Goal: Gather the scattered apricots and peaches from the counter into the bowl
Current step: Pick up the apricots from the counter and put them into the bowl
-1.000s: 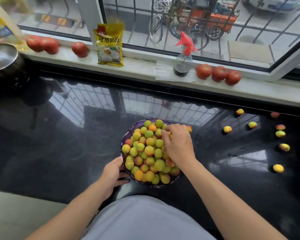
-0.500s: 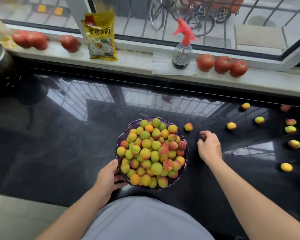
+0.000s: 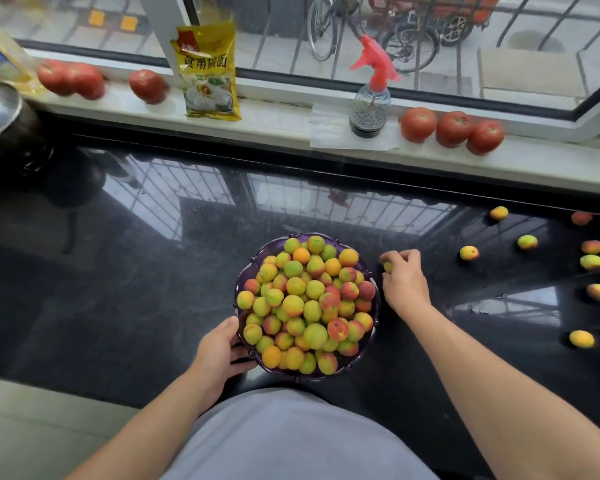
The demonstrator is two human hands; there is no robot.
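A purple bowl (image 3: 247, 268) heaped with small green, orange and red fruits (image 3: 305, 303) stands on the black counter near its front edge. My left hand (image 3: 219, 355) grips the bowl's near-left rim. Just right of the bowl, my right hand (image 3: 404, 282) is closed on one yellowish apricot (image 3: 387, 266), low over the counter. Several loose fruits lie scattered at the right: one (image 3: 469, 253) closest to my right hand, others (image 3: 527, 242) (image 3: 498, 213) farther back, and a yellow one (image 3: 582, 339) near the right edge.
A white window sill runs along the back with three tomatoes (image 3: 452, 129) at the right, a spray bottle (image 3: 369, 105) on a paper towel, a yellow packet (image 3: 208, 72) and more tomatoes (image 3: 70, 79) at the left. A metal pot (image 3: 4, 123) stands at far left.
My right hand left the bowl's fruit pile, moved right onto the counter and closed on the apricot that lay beside the bowl. My left hand stayed on the rim.
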